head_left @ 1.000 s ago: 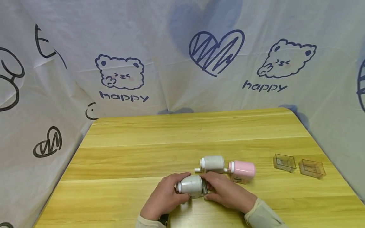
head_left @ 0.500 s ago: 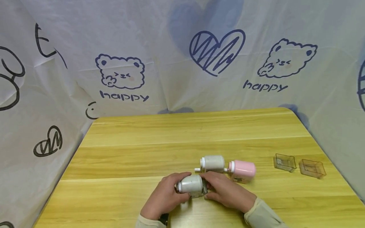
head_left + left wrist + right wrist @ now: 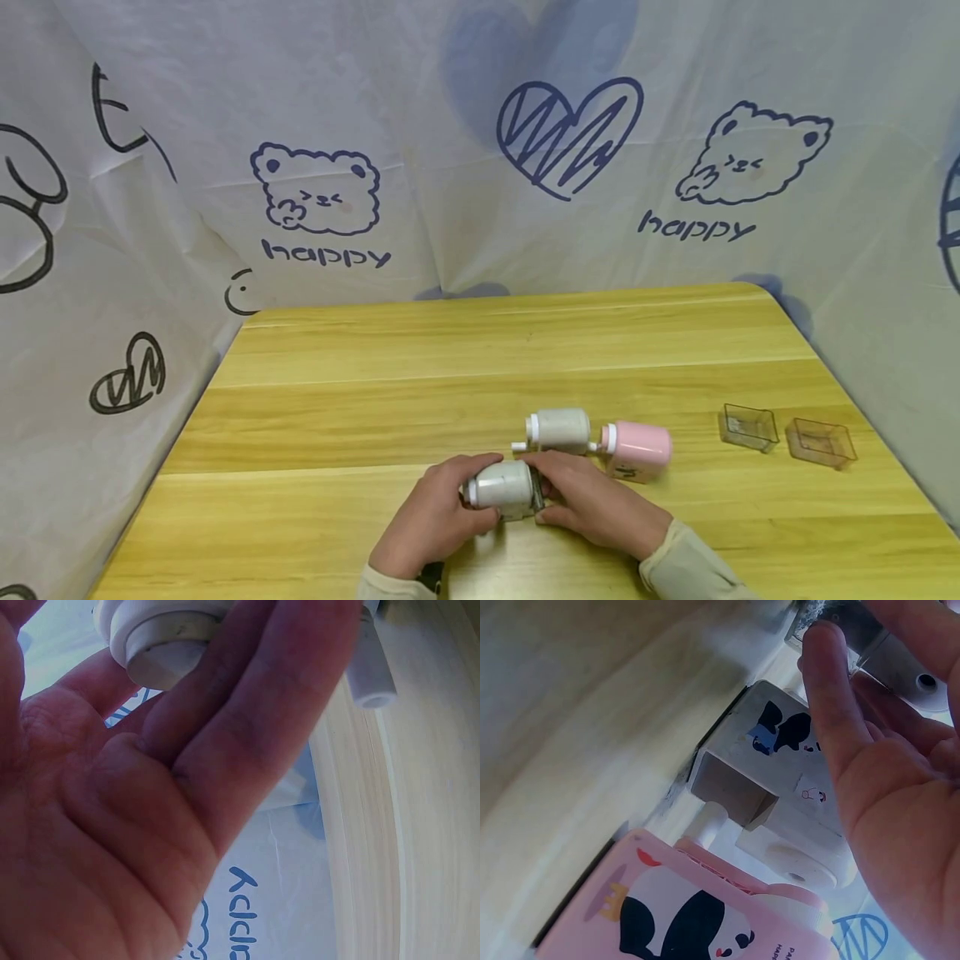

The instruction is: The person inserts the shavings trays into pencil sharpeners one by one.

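Note:
My left hand (image 3: 433, 518) grips a white crank pencil sharpener (image 3: 504, 483), thumb on its near side and fingers on the far side. At its right end my right hand (image 3: 594, 503) pinches a dark see-through shavings drawer (image 3: 537, 490) against the body. The right wrist view shows this drawer (image 3: 844, 626) between thumb and fingers. From the left wrist, the sharpener's round white end (image 3: 165, 656) shows behind my fingers, with a white crank knob (image 3: 371, 675) beside them. Just beyond my right hand lie a second white sharpener (image 3: 564, 428) and a pink one (image 3: 643, 445).
Two see-through drawers, one greyish (image 3: 750, 427) and one brownish (image 3: 822, 442), stand on the right of the wooden table (image 3: 360, 392). The second white sharpener's drawer slot (image 3: 731, 791) gapes open. A printed cloth (image 3: 450, 217) hangs behind the table.
My right hand and the drawer have shifted very slightly left, closer against the sharpener. My left hand and the other things have stayed put.

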